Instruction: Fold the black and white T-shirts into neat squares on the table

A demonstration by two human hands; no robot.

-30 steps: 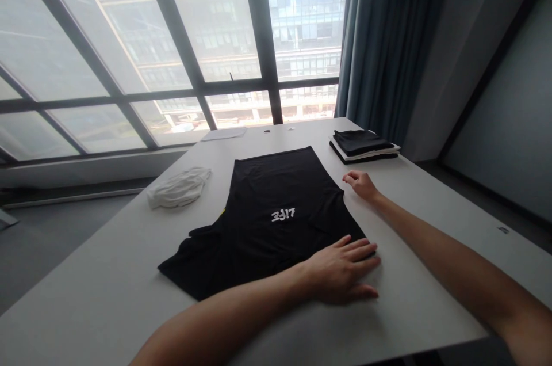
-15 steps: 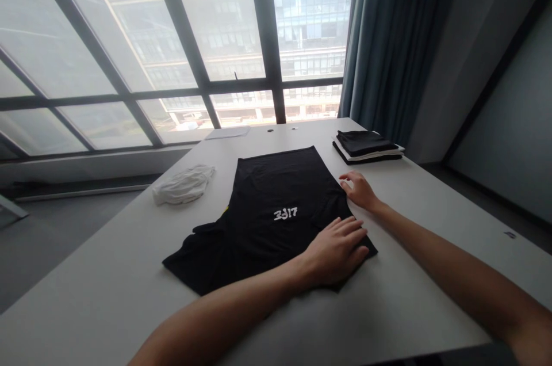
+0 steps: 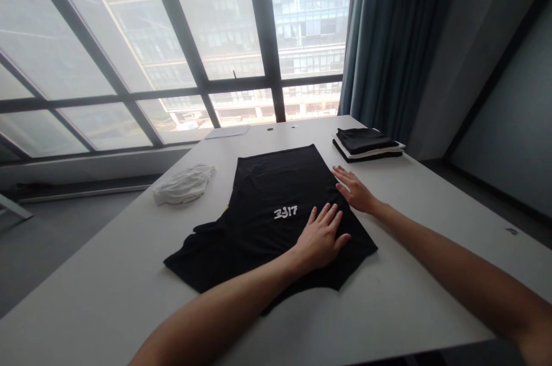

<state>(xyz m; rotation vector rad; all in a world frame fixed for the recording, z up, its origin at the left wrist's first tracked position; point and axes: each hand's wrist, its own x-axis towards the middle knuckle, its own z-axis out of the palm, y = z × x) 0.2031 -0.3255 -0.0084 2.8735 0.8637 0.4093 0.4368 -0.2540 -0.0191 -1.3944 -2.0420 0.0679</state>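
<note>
While the black T-shirt [image 3: 267, 193] lies spread on the white bench [image 3: 401, 297], partly folded with small white lettering facing up, the left hand [image 3: 321, 235] presses flat on its near right part, fingers [image 3: 324, 214] released and splayed, grasping nothing. The right hand [image 3: 354, 190] rests palm down at the T-shirt's right edge, its fingers straight and loose, touching the cloth. A crumpled white garment [image 3: 183, 183] sits left of the T-shirt, apart from it. Near the far right corner, by the blue curtain [image 3: 388, 38], a stack of folded clothes [image 3: 366, 144] lies apart from both hands
</note>
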